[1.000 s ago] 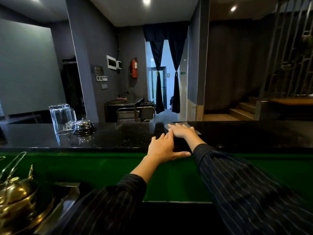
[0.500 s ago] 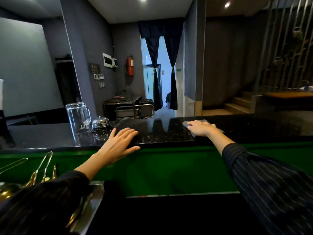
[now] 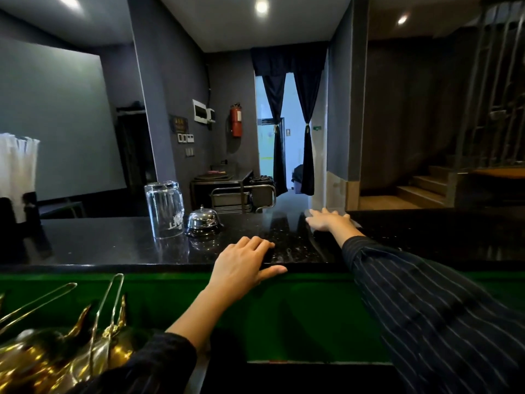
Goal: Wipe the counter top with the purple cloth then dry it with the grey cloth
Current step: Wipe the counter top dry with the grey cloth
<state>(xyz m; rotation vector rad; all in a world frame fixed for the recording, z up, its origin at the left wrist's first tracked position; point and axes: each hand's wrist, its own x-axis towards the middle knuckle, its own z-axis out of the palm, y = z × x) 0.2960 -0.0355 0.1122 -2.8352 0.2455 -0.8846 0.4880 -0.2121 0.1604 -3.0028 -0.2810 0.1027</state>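
Black stone counter (image 3: pixel 113 245) spans the view from left to right, its long axis running across the person, with a green front panel (image 3: pixel 312 308) below its near edge. On the counter's left part stand an upturned glass (image 3: pixel 164 209) and, just beside it, a chrome bell (image 3: pixel 202 220).

Left hand (image 3: pixel 241 265) lies flat and spread at the near edge, thumb along the rim, holding nothing. Right hand (image 3: pixel 326 220) reaches farther back, palm down with fingers splayed, pressing a cloth (image 3: pixel 350 217) flat to the stone; only a pale sliver shows past the fingers. It looks grey, which suggests the drying stage, though the dim light makes the colour uncertain. No purple cloth is in sight.

The cloth lies ahead and to the right of the left hand, under the right hand alone, so the right arm does the work. Unswept stone stretches both ways along the long axis: leftward toward the bell and glass, rightward into the dark end. A leftward stroke would need to stop short of the bell.
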